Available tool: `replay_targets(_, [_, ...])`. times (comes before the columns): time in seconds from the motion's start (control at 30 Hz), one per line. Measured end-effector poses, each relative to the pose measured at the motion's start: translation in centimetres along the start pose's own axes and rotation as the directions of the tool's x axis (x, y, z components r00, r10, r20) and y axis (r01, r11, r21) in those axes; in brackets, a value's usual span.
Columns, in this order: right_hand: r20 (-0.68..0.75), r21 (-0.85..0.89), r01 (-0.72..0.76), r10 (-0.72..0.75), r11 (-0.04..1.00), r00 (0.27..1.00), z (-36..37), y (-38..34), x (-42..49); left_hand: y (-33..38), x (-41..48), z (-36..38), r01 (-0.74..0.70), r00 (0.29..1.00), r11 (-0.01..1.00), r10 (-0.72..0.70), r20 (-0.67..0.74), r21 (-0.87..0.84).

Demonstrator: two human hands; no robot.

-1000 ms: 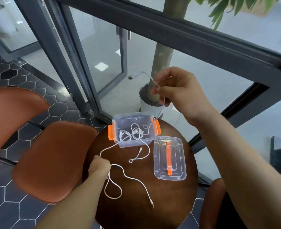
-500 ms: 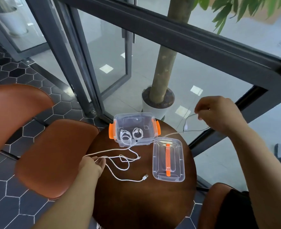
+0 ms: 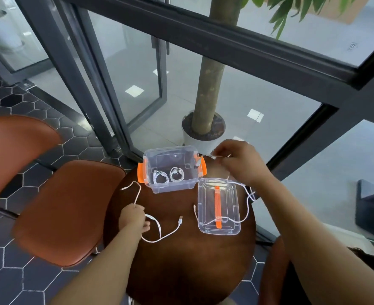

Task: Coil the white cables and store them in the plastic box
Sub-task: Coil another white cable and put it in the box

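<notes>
Gripping a white cable at the table's left edge is the left hand; the right hand near the far edge seems to pinch a second cable crossing the lid. Two coils lie in the plastic box.

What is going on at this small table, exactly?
A person is tidying up at a round wooden table. The left hand grips one loose white cable; the right hand pinches the end of a second cable, which trails over the lid. Two coiled cables lie already in the open plastic box.
</notes>
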State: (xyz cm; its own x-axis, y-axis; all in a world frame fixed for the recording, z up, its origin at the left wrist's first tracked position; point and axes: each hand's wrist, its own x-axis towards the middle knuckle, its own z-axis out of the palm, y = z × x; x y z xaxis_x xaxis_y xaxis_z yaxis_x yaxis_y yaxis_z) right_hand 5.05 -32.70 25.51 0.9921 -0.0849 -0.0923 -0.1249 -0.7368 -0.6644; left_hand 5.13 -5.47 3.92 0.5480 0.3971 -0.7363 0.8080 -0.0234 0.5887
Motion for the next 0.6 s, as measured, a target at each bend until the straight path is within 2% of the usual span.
replay_targets(0.07, [0.013, -0.003, 0.021, -0.021, 1.0, 1.0, 1.2, 0.0, 0.0, -0.6, -0.8, 0.1, -0.122, 0.992, 0.965, 0.128, -0.01, 0.233])
replay_targets(0.13, [0.004, 0.049, 0.031, -0.031, 0.998, 1.0, 1.7, -0.3, 0.0, -1.5, -0.8, 0.0, -0.21, 0.976, 0.875, 0.214, 0.04, 0.436])
replay_targets(0.2, [-0.017, 0.146, 0.023, -0.02, 0.989, 1.0, 2.1, -0.6, 0.0, -2.5, -0.3, -0.2, -0.267, 0.963, 0.745, 0.226, 0.146, 0.611])
replay_targets(0.27, [-0.01, 0.193, 0.025, -0.023, 0.981, 1.0, 2.6, -0.7, -0.2, -2.8, 0.2, -0.6, -0.273, 0.962, 0.681, 0.202, 0.183, 0.679])
replay_targets(0.37, [-0.003, 0.259, -0.003, 0.004, 0.966, 1.0, 4.0, -0.2, -0.5, -1.5, -1.7, -1.2, -0.243, 0.97, 0.775, 0.18, 0.165, 0.583])
replay_targets(0.47, [-0.056, 0.41, -0.034, 0.063, 0.912, 0.996, 5.4, -0.4, -1.3, 1.1, -5.4, -1.5, -0.279, 0.952, 0.905, 0.217, 0.214, 0.321])
replay_targets(0.53, [-0.076, 0.521, -0.033, 0.085, 0.853, 0.994, 6.4, -0.9, -2.0, 2.7, -8.6, -1.5, -0.272, 0.905, 0.961, 0.24, 0.351, 0.045])
replay_targets(0.6, [-0.074, 0.579, -0.024, 0.081, 0.815, 0.994, 7.7, -1.2, -2.7, 4.1, -12.1, -1.5, -0.279, 0.813, 0.945, 0.326, 0.482, -0.168])
